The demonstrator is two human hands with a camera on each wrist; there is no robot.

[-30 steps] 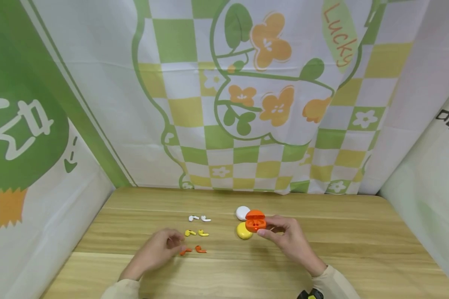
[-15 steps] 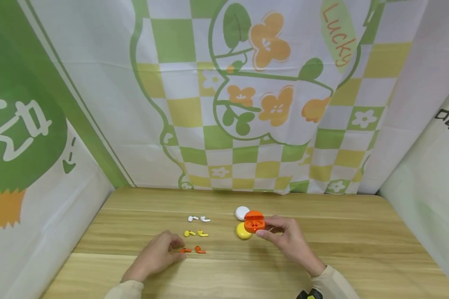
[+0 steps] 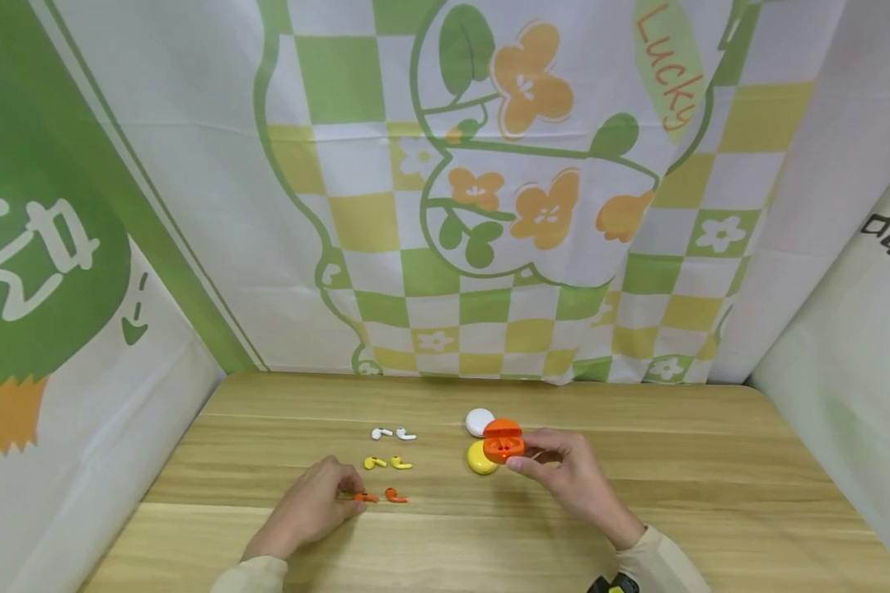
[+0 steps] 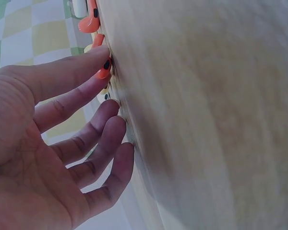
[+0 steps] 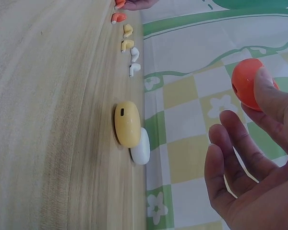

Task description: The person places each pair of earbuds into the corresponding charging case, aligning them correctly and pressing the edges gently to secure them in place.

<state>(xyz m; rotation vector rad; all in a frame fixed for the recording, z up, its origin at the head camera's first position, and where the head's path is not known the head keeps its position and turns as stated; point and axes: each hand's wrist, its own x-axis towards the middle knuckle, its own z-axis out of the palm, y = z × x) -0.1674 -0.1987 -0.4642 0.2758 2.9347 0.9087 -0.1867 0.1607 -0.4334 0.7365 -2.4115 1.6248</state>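
My left hand (image 3: pixel 315 502) is low over the table, its thumb and index finger pinching an orange earbud (image 4: pixel 104 73). Just right of it lies a second orange earbud (image 3: pixel 395 495). My right hand (image 3: pixel 567 473) holds an orange earbud case (image 3: pixel 503 446) by its side, above the table. Its lid is up, and the head view shows hollow slots inside. In the right wrist view, the thumb presses on the rounded shell of that case (image 5: pixel 247 82). Behind and below it on the table are a closed yellow case (image 3: pixel 480 458) and a closed white case (image 3: pixel 479 422).
Two yellow earbuds, the nearer to centre being a yellow earbud (image 3: pixel 401 463), lie in a row beyond the orange ones. Farther back is a pair including a white earbud (image 3: pixel 405 434). A patterned curtain (image 3: pixel 489 329) hangs behind the wooden table (image 3: pixel 712 494).
My left thumb and index finger have come around the left orange earbud, whose stem has turned slightly. The right hand and orange case have stayed almost still.
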